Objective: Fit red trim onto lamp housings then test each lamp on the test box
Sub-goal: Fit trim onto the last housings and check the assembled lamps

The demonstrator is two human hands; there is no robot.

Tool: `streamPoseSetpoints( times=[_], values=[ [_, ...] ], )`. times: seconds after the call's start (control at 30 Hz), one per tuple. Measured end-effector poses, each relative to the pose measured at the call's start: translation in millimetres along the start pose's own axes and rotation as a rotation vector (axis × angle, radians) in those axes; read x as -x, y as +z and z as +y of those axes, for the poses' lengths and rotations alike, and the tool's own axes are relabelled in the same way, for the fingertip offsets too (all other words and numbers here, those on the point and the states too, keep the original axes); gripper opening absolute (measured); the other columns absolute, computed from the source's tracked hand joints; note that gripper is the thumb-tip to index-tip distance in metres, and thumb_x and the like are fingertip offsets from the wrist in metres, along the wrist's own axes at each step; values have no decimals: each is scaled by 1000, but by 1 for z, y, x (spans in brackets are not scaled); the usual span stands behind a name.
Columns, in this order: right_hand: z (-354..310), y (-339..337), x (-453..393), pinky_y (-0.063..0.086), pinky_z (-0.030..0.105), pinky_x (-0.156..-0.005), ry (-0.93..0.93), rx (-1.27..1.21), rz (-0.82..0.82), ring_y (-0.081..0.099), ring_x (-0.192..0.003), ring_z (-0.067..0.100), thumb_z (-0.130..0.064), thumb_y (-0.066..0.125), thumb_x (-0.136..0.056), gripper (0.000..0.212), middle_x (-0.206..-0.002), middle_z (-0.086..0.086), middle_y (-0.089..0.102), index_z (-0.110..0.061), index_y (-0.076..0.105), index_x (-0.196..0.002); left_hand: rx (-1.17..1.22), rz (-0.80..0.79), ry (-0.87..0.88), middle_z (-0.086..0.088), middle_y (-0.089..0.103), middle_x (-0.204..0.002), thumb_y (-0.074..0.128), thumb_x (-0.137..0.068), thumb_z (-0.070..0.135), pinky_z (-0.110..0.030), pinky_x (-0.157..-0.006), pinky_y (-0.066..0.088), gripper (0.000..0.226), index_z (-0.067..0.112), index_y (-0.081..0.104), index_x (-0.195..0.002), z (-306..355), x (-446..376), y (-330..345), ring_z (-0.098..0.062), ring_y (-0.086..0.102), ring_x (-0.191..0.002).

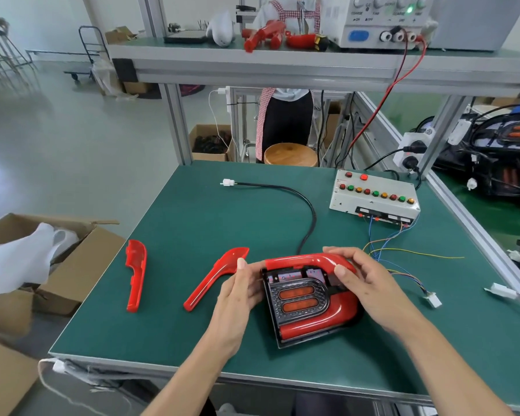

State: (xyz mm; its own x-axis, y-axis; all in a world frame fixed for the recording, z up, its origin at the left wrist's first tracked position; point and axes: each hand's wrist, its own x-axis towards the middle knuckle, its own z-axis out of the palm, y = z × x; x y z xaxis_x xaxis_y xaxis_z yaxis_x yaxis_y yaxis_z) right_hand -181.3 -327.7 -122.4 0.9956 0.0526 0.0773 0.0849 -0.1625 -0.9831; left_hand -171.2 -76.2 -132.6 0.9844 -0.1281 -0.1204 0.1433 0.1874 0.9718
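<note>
Head view: green surface (192, 295) in a pale-floored workshop; left grip (240, 291) and right grip (362, 282) pinch the lamp housing (309, 298) (power supply (382, 22) labels blurred).

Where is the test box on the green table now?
The test box sits at the far right of the green table, beyond the lamp housing held in both hands, near the white power strip.

lamp housing (309, 298): 1 | loose red trims (136, 274) (215, 277): 2 | test box (374, 196): 1
</note>
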Motion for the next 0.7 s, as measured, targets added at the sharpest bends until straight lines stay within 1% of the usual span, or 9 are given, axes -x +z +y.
streamPoseSetpoints(
  times=[0.1, 0.17, 0.27, 0.3, 0.4, 0.5, 0.57, 0.63, 0.7],
  values=[
    [-1, -6, 1, 52, 19, -94, 22, -8, -11, 69, -115, 17, -29, 63, -94, 25, -137, -13, 64, -32, 67, -119, -14, -16, -6, 3, 75, -120, 33, -95, 68, -41, -106, 48, 56, 38, 77, -111, 1, -1, 1, -14, 69, -117],
    [-2, -10, 3, 51, 21, -98, 30, 43, -14, 67, -118, 13, -31, 64, -92, 26, -137, -17, 63, -33, 68, -118, -15, -21, -4, 1, 75, -121, 33, -95, 68, -44, -110, 47, 58, 34, 77, -113, 0, -1, 1, -15, 68, -118],
    [0, -11, 4, 47, 16, -100, 25, 129, -16, 60, -125, 3, -27, 66, -95, 27, -135, -22, 63, -31, 65, -122, -12, -20, 1, 0, 75, -121, 34, -94, 68, -47, -112, 45, 61, 30, 76, -115, -1, -1, 4, -16, 68, -118],
    [1, -10, 4, 47, 17, -101, 23, 146, -15, 59, -125, 1, -26, 67, -95, 28, -135, -23, 63, -32, 65, -122, -13, -21, 1, 0, 75, -121, 34, -94, 68, -48, -112, 45, 61, 29, 76, -116, -1, -1, 5, -16, 68, -118],
    [2, -8, 4, 47, 26, -103, 25, 186, -5, 59, -124, -1, -34, 68, -93, 30, -135, -25, 62, -39, 64, -122, -22, -23, -3, 2, 75, -120, 33, -95, 68, -47, -112, 46, 59, 33, 76, -114, 0, 1, 6, -15, 69, -117],
    [3, -9, 6, 46, 28, -103, 22, 252, -17, 59, -122, -1, -42, 69, -90, 34, -133, -27, 62, -47, 62, -122, -38, -28, -1, 3, 76, -118, 33, -94, 69, -44, -110, 47, 56, 36, 76, -112, 1, 1, 7, -14, 69, -116],
    [6, -10, 7, 43, 26, -105, 11, 297, -24, 57, -124, -4, -36, 71, -92, 35, -134, -29, 60, -50, 61, -123, -60, -26, 15, 4, 77, -115, 36, -94, 68, -42, -106, 49, 53, 37, 76, -110, 3, 1, 8, -14, 70, -112],
    [7, -11, 7, 40, 25, -107, 8, 321, -24, 54, -126, -6, -30, 73, -93, 38, -134, -31, 59, -51, 61, -122, -106, -18, 51, 5, 77, -112, 40, -99, 61, -40, -103, 51, 43, 38, 76, -109, 4, 0, 10, -13, 71, -109],
    [6, -12, 6, 41, 25, -108, 10, 335, -22, 54, -127, -6, -28, 74, -93, 39, -135, -32, 59, -51, 62, -122, -179, -28, 103, 8, 76, -111, 49, -105, 45, -37, -98, 54, 28, 38, 75, -108, 7, -2, 11, -13, 71, -107]
  ],
)
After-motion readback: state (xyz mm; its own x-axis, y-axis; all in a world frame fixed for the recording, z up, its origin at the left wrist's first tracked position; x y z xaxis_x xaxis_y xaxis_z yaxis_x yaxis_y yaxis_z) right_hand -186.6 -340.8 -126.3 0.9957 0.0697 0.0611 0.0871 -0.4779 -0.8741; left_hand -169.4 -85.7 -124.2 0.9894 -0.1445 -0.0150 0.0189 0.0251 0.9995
